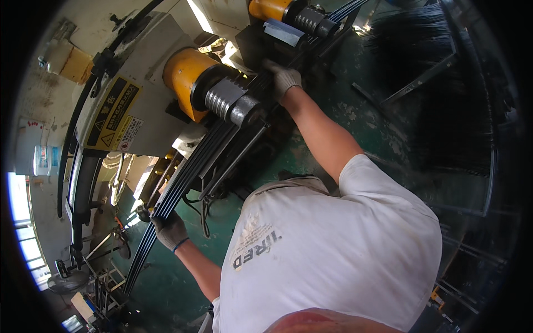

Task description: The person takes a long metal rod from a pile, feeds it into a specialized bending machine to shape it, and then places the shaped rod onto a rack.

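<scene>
A bundle of several long, thin dark metal bars (206,147) runs slantwise from the lower left to the top right, past the machine's rollers. My left hand (171,231), in a grey work glove, is closed around the bundle at its lower part. Farther up, my right hand (285,79), in a similar pale glove, reaches to the bars between the two roller heads. Its fingers bend over toward them, partly lost in shadow. Close to that hand are a ridged steel roller (226,100) and its yellow housing (187,77).
A second yellow roller head (272,8) stands at the top, with a metal guard plate (283,32) below it. A grey machine body (147,72) with warning labels is at left. Large stacks of thin dark rods (449,105) lie at right on the green floor (333,111).
</scene>
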`<move>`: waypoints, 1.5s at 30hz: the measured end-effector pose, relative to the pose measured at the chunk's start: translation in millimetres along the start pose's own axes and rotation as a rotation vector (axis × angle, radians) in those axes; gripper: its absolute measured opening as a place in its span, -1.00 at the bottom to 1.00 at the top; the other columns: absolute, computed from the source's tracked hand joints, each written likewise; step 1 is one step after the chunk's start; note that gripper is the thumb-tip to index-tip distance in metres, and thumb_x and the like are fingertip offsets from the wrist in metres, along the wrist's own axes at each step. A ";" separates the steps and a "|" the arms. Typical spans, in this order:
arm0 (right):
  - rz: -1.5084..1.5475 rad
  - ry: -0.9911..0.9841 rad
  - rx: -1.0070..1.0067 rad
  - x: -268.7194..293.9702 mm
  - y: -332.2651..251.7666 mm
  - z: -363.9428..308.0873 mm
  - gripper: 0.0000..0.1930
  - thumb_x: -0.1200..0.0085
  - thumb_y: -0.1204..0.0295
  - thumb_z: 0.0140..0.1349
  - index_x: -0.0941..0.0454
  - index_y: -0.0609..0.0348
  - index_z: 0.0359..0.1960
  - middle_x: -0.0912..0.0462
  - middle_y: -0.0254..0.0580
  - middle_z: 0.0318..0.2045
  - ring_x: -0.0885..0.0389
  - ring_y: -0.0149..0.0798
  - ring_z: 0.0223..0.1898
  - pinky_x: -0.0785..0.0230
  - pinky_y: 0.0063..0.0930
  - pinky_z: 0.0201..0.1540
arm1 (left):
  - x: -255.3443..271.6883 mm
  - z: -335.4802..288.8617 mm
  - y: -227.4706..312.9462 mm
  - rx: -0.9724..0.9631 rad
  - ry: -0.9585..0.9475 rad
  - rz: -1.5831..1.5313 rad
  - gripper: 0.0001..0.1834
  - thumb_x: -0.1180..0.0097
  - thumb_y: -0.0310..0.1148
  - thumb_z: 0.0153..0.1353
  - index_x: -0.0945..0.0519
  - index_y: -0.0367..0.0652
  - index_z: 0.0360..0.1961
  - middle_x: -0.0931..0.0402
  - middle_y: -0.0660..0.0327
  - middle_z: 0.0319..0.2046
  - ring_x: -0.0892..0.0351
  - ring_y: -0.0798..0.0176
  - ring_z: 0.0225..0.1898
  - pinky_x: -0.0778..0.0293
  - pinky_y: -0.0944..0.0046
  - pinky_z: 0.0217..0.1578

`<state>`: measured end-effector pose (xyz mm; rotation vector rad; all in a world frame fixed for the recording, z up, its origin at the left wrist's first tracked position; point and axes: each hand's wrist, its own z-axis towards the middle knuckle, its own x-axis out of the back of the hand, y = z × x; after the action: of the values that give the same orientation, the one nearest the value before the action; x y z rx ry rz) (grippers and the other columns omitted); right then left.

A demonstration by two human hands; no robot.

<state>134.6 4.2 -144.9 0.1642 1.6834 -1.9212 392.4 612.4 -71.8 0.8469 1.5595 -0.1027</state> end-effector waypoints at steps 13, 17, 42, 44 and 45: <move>0.116 0.217 -0.605 -104.5 -134.8 -74.1 -0.49 -0.42 0.24 0.31 -0.70 0.28 0.20 -0.82 -0.12 0.07 -0.77 -0.22 0.07 -0.61 -0.27 0.08 | -12.7 -22.2 -26.4 -0.163 0.221 0.214 -0.62 -0.25 -0.23 0.56 -0.68 -0.31 0.19 -0.73 0.07 0.18 -0.67 0.10 0.22 -0.51 0.06 0.34; -0.486 -0.249 -0.054 -78.5 -85.3 -100.9 -0.56 -0.40 0.28 0.24 -0.75 0.11 0.16 -0.84 -0.11 0.03 -0.82 -0.07 0.03 -0.66 -0.25 0.08 | -56.7 -18.2 -86.9 -0.080 0.172 0.270 -0.55 -0.24 -0.18 0.57 -0.63 -0.33 0.25 -0.69 0.01 0.22 -0.63 0.02 0.27 -0.46 0.00 0.40; -1.294 -0.350 0.216 -57.6 -90.9 -88.1 -0.55 -0.19 0.38 0.45 -0.66 0.01 0.36 -0.80 -0.01 0.15 -0.77 -0.04 0.16 -0.59 -0.24 0.24 | -102.3 -33.6 -132.7 0.061 0.249 0.325 -0.40 -0.15 0.02 0.60 -0.53 -0.25 0.39 -0.60 -0.06 0.31 -0.61 -0.16 0.29 -0.51 -0.20 0.41; -1.077 -0.316 0.122 -48.4 -78.0 -72.8 -0.49 -0.26 0.38 0.36 -0.66 -0.09 0.37 -0.81 -0.02 0.11 -0.78 0.09 0.13 -0.63 -0.17 0.22 | -89.2 -29.0 -136.0 0.075 0.241 0.347 -0.35 -0.19 0.12 0.55 -0.53 -0.13 0.41 -0.64 0.02 0.29 -0.61 -0.12 0.29 -0.50 -0.17 0.35; -1.204 -0.345 0.238 -44.8 -79.7 -72.4 -0.49 -0.28 0.37 0.36 -0.66 -0.10 0.36 -0.81 -0.02 0.10 -0.79 0.09 0.12 -0.65 -0.17 0.20 | -85.4 -28.2 -133.8 0.079 0.236 0.346 -0.35 -0.18 0.12 0.55 -0.54 -0.13 0.41 -0.63 0.02 0.30 -0.59 -0.12 0.31 -0.49 -0.17 0.36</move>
<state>112.8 90.6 -69.7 -1.2863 1.3729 -2.7109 288.3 492.4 -44.1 1.2144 1.6103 0.1932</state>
